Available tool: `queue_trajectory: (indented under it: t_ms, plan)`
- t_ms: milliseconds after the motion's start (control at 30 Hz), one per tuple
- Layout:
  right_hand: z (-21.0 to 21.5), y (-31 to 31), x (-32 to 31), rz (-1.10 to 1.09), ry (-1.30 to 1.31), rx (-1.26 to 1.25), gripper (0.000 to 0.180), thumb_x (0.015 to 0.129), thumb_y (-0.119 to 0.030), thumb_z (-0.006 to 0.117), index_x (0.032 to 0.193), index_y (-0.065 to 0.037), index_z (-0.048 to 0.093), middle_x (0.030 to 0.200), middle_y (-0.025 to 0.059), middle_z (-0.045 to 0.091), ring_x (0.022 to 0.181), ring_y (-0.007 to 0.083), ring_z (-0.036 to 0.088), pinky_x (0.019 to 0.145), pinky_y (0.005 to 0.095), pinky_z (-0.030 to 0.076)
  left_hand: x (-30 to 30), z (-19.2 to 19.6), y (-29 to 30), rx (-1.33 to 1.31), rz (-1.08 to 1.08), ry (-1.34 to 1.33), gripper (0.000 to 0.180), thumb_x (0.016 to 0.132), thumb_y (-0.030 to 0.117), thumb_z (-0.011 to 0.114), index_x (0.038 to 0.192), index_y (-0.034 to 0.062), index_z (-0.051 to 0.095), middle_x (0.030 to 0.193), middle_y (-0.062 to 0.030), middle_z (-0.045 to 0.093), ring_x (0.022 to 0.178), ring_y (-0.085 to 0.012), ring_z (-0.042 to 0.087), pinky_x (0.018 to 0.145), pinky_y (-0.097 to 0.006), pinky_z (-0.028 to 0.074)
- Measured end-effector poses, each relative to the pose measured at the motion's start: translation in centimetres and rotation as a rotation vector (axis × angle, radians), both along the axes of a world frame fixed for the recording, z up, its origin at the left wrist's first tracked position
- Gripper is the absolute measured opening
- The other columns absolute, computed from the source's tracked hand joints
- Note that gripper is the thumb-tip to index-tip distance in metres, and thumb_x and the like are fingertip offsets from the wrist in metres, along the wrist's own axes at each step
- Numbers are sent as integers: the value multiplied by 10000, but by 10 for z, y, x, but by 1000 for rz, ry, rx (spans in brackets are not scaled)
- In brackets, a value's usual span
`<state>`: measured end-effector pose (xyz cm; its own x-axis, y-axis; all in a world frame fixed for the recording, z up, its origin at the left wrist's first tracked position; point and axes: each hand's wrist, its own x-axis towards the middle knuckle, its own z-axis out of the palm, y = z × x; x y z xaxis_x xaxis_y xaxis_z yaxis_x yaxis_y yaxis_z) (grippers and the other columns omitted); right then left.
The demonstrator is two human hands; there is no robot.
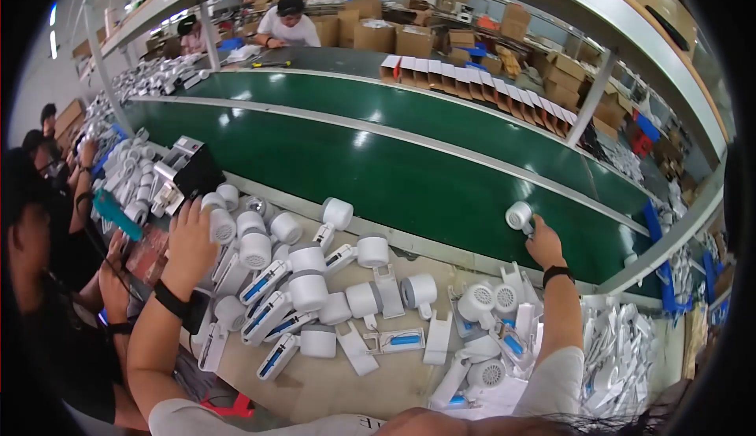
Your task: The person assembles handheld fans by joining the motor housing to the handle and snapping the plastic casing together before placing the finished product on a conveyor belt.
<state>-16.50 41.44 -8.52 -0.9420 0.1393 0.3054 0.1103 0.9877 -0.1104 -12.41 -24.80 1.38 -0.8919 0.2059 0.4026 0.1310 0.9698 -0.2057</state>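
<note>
Cardboard boxes (375, 38) stand near a person (290, 30) in white.

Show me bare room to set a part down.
Widest: the near green belt, between the machine and the right hand. Smaller: the front of the table, between the white devices and the person's shirt. Crowded: the table's middle, with devices heaped from the left hand to the right forearm.

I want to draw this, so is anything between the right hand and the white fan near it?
Nothing visible is between the right hand and the white fan: the fingers are right at the fan, over the green belt.
</note>
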Motion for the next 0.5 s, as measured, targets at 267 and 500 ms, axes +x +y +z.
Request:
queue_trajectory:
  t_ms: [267,500]
  plan:
    - [84,-36,30,128,-92,-1461,698,753,-118,561,1368,-72,235,822,92,597,791,225,593,737,360,479,5,19,155,647,-754,-577,328,747,90,632,1057,9,562,979,-114,618,846,-214,613,739,-313,474]
    - [139,-193,128,412,-215,-1692,502,891,-254,491,1319,-48,328,994,73,571,922,176,549,828,321,438,65,28,275,1224,-1088,-563,497,784,91,637,1219,18,407,1161,-127,495,1024,-208,512,854,-332,432]
